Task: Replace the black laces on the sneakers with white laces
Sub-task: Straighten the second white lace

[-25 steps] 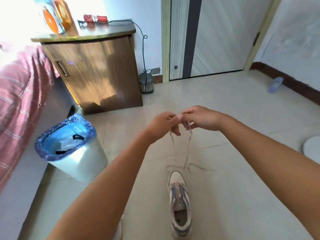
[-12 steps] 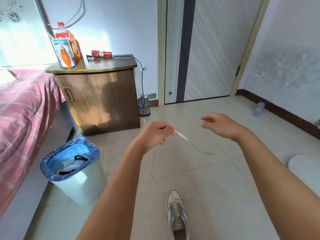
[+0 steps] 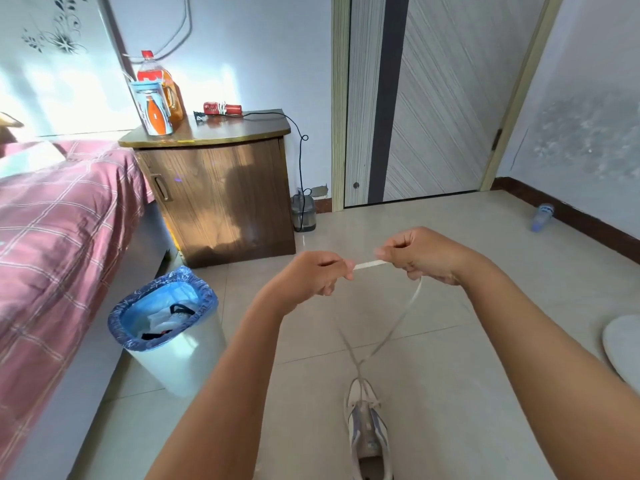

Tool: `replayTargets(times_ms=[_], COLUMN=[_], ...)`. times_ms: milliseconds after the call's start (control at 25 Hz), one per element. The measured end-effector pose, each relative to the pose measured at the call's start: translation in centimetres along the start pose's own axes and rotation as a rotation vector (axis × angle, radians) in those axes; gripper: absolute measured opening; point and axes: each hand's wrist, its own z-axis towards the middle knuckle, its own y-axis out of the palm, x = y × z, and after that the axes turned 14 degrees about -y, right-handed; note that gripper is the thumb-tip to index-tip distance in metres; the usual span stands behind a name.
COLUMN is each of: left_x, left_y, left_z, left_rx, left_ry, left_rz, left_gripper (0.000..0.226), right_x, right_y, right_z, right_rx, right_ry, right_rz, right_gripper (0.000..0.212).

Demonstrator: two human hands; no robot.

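Observation:
A white and purple sneaker [image 3: 367, 431] stands on the tiled floor at the bottom centre, toe pointing away from me. A white lace [image 3: 398, 323] runs up from its front eyelets in two strands that cross just above the toe. My left hand [image 3: 311, 275] and my right hand [image 3: 419, 254] are raised above the floor, each pinching the lace. A short taut stretch of lace [image 3: 369, 264] spans the gap between them. A black lace [image 3: 180, 309] lies in the bin.
A white bin with a blue liner [image 3: 166, 323] stands left of the sneaker, beside a bed with a pink checked cover [image 3: 52, 230]. A wooden nightstand [image 3: 221, 195] and a door [image 3: 429, 98] are behind. A white slipper [image 3: 623, 344] lies at the right edge.
My hands were together a second ago, then swung apart with the lace slack. Now they are closer again, both gripping the lace, which is pulled taut. The view tilted up.

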Motion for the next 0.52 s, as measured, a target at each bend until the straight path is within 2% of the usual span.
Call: replayTargets(times_ms=[120, 280, 320, 400, 440, 520], left_x=[-0.9, -2.7, -3.2, -4.1, -4.5, -4.8], left_y=[-2.5, -5.0, -5.4, -6.3, -6.8, -7.1], left_z=[0.0, 0.3, 0.5, 0.5, 0.4, 0.3], left_rx=[0.062, 0.144, 0.180, 0.272, 0.318, 0.343], left_ry=[0.028, -0.012, -0.035, -0.073, -0.084, -0.074], left_rz=[-0.057, -0.181, -0.195, -0.231, -0.249, -0.229], left_gripper=[0.025, 0.029, 0.028, 0.027, 0.026, 0.026], right_x=[1.3, 5.6, 6.9, 8.9, 9.6, 9.8], right_y=[-3.0, -6.4, -7.0, -7.9, -8.0, -7.2], right_z=[-0.3, -1.3, -1.6, -2.3, -2.6, -2.6], right_rx=[0.210, 0.391, 0.468, 0.649, 0.675, 0.522], right_ry=[0.048, 0.200, 0.239, 0.330, 0.379, 0.395], right_rz=[-0.189, -0.321, -0.300, -0.099, -0.030, -0.108], right_gripper=[0.032, 0.032, 0.032, 0.032, 0.032, 0.027])
